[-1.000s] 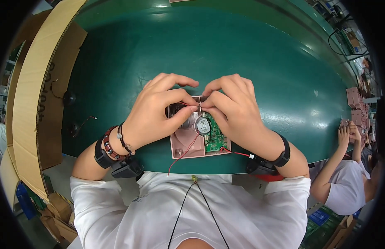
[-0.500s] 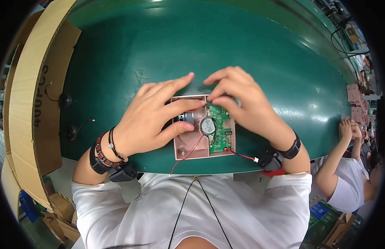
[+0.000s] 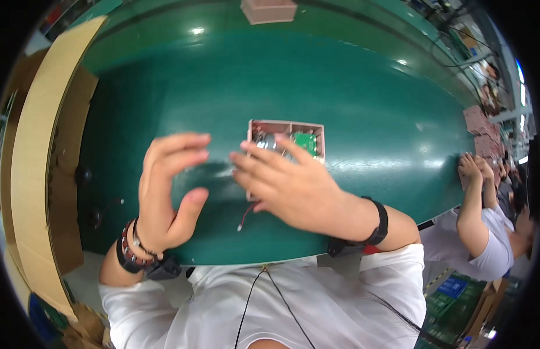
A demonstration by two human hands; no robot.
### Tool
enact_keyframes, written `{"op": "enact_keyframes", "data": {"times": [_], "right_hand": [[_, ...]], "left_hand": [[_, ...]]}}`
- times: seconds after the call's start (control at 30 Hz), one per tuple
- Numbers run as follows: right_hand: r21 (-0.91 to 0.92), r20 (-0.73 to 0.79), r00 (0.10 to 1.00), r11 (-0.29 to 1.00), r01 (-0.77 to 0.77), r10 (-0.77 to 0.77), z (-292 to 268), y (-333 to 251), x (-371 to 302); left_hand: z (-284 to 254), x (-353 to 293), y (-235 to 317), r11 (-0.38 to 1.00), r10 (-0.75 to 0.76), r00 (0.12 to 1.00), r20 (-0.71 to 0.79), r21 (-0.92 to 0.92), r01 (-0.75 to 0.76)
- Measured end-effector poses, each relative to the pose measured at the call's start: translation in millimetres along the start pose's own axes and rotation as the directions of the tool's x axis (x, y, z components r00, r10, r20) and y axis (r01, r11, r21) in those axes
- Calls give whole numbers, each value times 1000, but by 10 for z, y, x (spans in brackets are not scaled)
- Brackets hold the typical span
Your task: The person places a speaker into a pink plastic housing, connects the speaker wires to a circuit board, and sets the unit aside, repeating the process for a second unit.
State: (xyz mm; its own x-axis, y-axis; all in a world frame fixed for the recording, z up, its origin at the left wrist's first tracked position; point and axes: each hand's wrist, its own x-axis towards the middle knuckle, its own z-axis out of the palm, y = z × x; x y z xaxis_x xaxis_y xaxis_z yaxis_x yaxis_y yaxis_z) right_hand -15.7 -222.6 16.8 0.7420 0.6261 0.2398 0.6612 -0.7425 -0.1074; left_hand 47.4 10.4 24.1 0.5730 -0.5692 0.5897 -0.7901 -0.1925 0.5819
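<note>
A pink plastic housing [image 3: 308, 127] lies on the green table in front of me. Inside are a green circuit board [image 3: 305, 141] and a silvery round part [image 3: 263, 141]. My right hand [image 3: 290, 186] reaches across the housing from the right, covering its lower part, fingers stretched out and holding nothing; I cannot tell whether they touch it. Left of the housing, my left hand [image 3: 171, 189] hovers over the table, empty, with thumb and fingers apart. A thin wire with a white plug [image 3: 241, 225] pokes out below my right fingertips.
A large cardboard box [image 3: 43, 151] stands along the left edge. Beside it lie two black round parts, one nearer the far side [image 3: 84, 175] and one closer [image 3: 93, 218]. Another pink housing [image 3: 269, 11] sits far ahead. At right, a co-worker's hands [image 3: 476, 168] are near stacked pink housings [image 3: 479, 125].
Both hands have left the housing's upper edge. My left hand moved left, off the housing; my right swung left and nearer across it. The view has shifted, bringing the far pink housing in.
</note>
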Motion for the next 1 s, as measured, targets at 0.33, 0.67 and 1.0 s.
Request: {"op": "enact_keyframes", "data": {"times": [0.33, 0.67, 1.0], "right_hand": [[-419, -15, 876, 793, -443, 482, -471, 1125, -669], [-297, -466, 805, 792, -534, 368, 570, 2369, 1222], [-458, -488, 859, 793, -403, 155, 653, 3086, 1472]], "left_hand": [[-83, -254, -123, 993, 36, 985, 171, 106, -55], [-216, -310, -337, 998, -50, 986, 160, 44, 44], [-706, -157, -497, 849, 14, 1000, 25, 528, -25]]}}
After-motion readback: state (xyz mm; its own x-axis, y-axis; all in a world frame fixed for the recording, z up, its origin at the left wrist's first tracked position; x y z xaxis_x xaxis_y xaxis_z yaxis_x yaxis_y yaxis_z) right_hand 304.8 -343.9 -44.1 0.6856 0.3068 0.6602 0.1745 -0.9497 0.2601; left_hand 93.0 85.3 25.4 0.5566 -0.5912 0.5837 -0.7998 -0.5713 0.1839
